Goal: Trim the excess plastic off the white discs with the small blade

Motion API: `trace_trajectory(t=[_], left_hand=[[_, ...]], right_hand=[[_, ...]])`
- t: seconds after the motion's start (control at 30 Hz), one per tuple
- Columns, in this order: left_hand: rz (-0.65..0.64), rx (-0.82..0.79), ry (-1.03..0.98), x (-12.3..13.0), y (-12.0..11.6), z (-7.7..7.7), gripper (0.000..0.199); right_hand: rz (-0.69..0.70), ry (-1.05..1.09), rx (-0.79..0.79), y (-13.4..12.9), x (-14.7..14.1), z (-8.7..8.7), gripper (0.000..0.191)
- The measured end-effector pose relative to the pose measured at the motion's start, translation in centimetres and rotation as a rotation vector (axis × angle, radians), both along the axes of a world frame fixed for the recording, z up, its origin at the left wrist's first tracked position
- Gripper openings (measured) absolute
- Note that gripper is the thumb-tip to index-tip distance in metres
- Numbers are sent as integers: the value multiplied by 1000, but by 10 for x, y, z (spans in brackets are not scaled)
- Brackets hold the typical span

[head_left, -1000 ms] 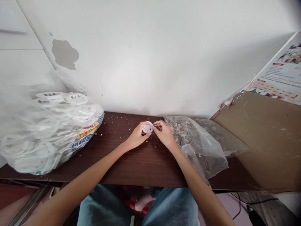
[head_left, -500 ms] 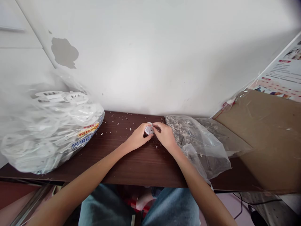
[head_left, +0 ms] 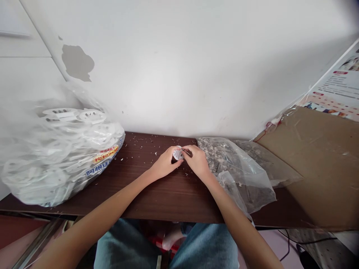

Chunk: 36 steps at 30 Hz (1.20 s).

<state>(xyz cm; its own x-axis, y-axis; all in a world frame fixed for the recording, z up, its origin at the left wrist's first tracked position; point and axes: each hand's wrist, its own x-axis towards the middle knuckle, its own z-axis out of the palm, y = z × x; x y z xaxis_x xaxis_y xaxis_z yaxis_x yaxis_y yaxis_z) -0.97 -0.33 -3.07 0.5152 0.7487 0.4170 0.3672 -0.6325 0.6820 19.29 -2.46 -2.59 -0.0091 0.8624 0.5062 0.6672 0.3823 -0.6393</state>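
Over the dark brown table (head_left: 171, 198), my left hand (head_left: 165, 163) grips a small round white plastic piece (head_left: 177, 154) between thumb and fingers. My right hand (head_left: 196, 160) has thumb and forefinger pinched together at the right edge of that piece. Whatever lies between the right fingertips is too small to make out. To the right sits a clear plastic bag (head_left: 214, 149) full of small greyish-white bits. Several tiny pale scraps (head_left: 156, 153) are strewn on the wood around my hands.
At the left, a large clear bag (head_left: 61, 149) with printed lettering holds many white plastic pieces. A brown cardboard box (head_left: 316, 160) stands at the right, with printed paper (head_left: 336, 89) above it. The white wall (head_left: 179, 67) rises behind the table.
Almost nothing differs. Both hands stay at the white piece, with at most a very slight shift of the fingers.
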Motion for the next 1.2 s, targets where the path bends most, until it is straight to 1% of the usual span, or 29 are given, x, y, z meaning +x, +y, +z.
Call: trace_trajectory(t=[0.2, 0.33, 0.5, 0.67, 0.73, 0.83, 0.93, 1.2], left_hand=[[3, -44, -17, 0, -3, 3, 48], [10, -52, -43, 0, -6, 5, 45], [19, -80, -59, 0, -7, 6, 46], [-11, -71, -77, 0, -8, 6, 47], [-23, -71, -72, 0, -9, 7, 48], [-30, -59, -71, 0, -9, 8, 47], [-30, -46, -71, 0, -9, 8, 47], [-52, -57, -77, 0, -9, 8, 48]], right_hand=[[23, 36, 7, 2, -1, -3, 20], [-16, 147, -33, 1, -4, -1, 22], [20, 428, -175, 2, -3, 4, 27], [79, 673, -407, 2, -5, 4, 34], [114, 744, -449, 2, -6, 3, 37], [140, 824, -461, 2, -7, 0, 39], [140, 859, -473, 2, -7, -1, 39], [135, 837, -468, 0, -9, 2, 40]])
